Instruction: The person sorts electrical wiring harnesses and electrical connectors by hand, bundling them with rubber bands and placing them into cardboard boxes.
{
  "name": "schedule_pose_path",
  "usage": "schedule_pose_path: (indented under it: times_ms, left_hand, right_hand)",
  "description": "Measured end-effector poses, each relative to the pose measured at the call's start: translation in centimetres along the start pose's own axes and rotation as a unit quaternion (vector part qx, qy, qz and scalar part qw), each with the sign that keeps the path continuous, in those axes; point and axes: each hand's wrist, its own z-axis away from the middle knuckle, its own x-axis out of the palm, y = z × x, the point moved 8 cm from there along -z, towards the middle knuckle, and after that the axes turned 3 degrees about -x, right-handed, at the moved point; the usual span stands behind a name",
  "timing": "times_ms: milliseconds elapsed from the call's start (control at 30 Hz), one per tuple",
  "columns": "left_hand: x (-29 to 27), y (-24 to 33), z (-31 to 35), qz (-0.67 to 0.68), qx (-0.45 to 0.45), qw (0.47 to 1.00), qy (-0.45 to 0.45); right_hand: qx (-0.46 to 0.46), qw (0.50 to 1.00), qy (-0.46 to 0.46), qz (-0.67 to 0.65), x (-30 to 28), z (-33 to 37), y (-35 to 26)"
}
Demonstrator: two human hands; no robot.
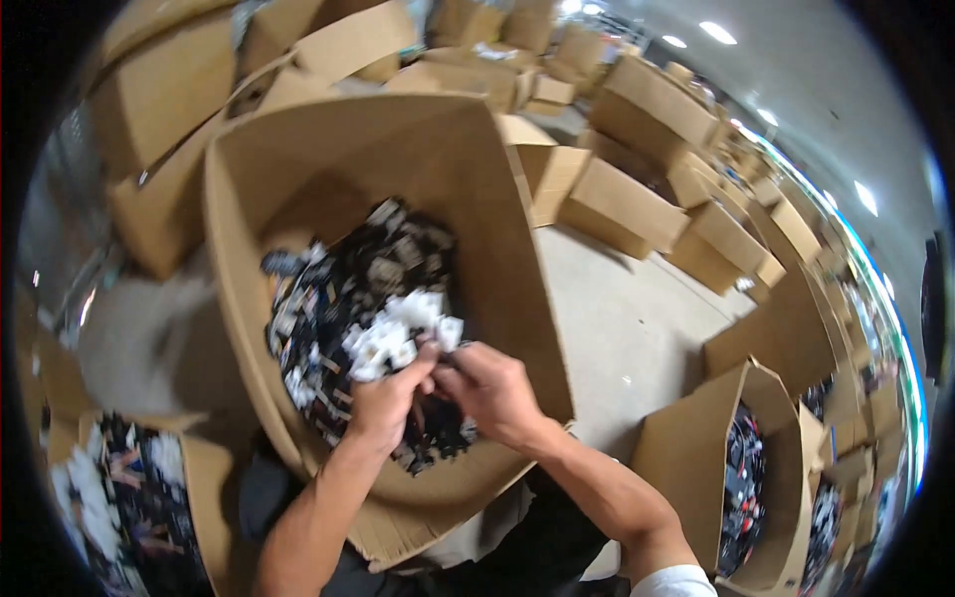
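Observation:
A large open cardboard box stands in front of me, holding a heap of small dark pieces too blurred to name. My left hand and my right hand meet over the near part of the heap. The fingers of both are closed and pressed together, and what they grip is mostly hidden. A thin dark brownish strip hangs below them, though I cannot tell which hand has it. Just beyond my fingertips lies a cluster of crumpled-looking white pieces, partly behind my hands.
At the lower left is another box with dark and white pieces. A tall box at the lower right holds dark pieces with some red. Several open cardboard boxes line the back and right. Grey floor shows between them.

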Motion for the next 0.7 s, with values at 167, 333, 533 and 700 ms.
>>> schedule_pose_path:
  times_ms: [167,333,533,700]
  left_hand:
    - [-1.3,2.0,0.7,0.035,0.006,0.999,-0.029]
    - [-3.1,2.9,1.0,-0.002,0.034,0.999,-0.006]
    - [-3.7,1.7,1.0,0.029,0.012,0.999,0.018]
    - [-3.0,1.7,1.6,0.032,0.056,0.998,-0.006]
  right_hand:
    - [-0.007,0.997,-0.077,0.003,1.7,-0.9,-1.6]
    - [0.009,1.0,-0.016,0.019,1.2,-0.8,-1.9]
    - [-0.028,0.999,-0.006,0.042,0.5,-0.2,-2.4]
    - [-0.039,0.996,-0.06,0.048,2.5,-0.2,-3.0]
